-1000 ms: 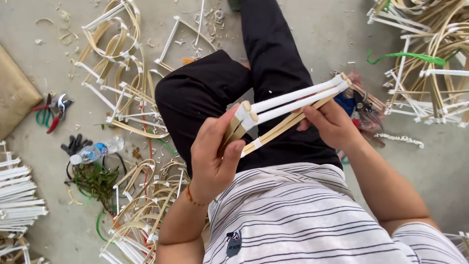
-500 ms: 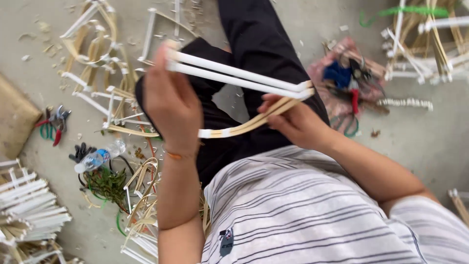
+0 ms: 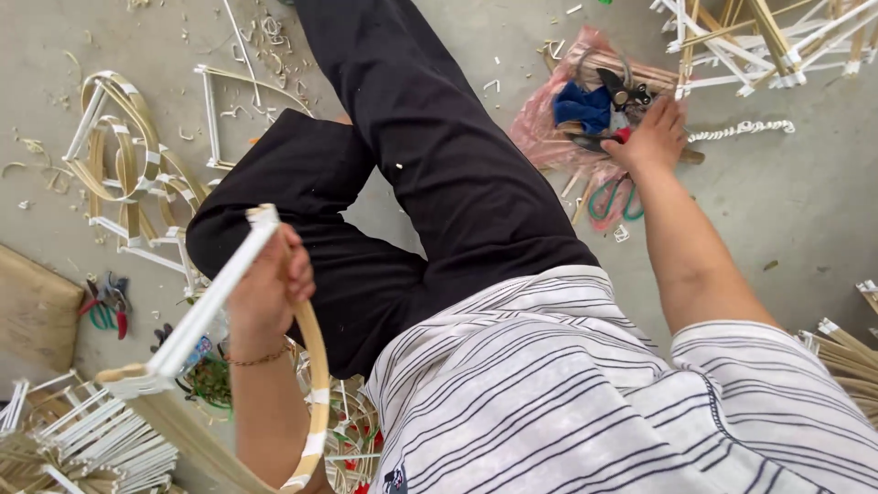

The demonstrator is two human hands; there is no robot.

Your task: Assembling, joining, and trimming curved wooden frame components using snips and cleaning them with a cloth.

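**Seated person holding a bamboo frame while reaching into a tool pile**

The left hand [image 3: 267, 291] is closed in a loose fist around a bamboo frame [image 3: 206, 311], made of white-wrapped straight strips and one bent tan strip that curves down past the wrist. The frame is held up near the camera, at the left of the scene, above the lap. A thin bracelet [image 3: 249, 357] circles the left wrist.

The right hand [image 3: 651, 137] is stretched far to the right, fingers curled down onto a pile of tools [image 3: 604, 101] lying on a pink plastic bag [image 3: 540, 128] on the floor. Whether it has gripped any one tool cannot be told. In the pile are black-handled cutters [image 3: 620, 90], a blue cloth [image 3: 580, 106] and green-handled scissors [image 3: 611, 197].

The person wears black trousers [image 3: 430, 174] and a white shirt with dark stripes [image 3: 567, 393]. On the concrete floor [image 3: 796, 201], finished frames [image 3: 123, 165] lie at far left, a stack of white-wrapped sticks [image 3: 101, 439] at near left, and further frames [image 3: 777, 37] at far right. Red-handled pliers [image 3: 108, 300] rest at left.
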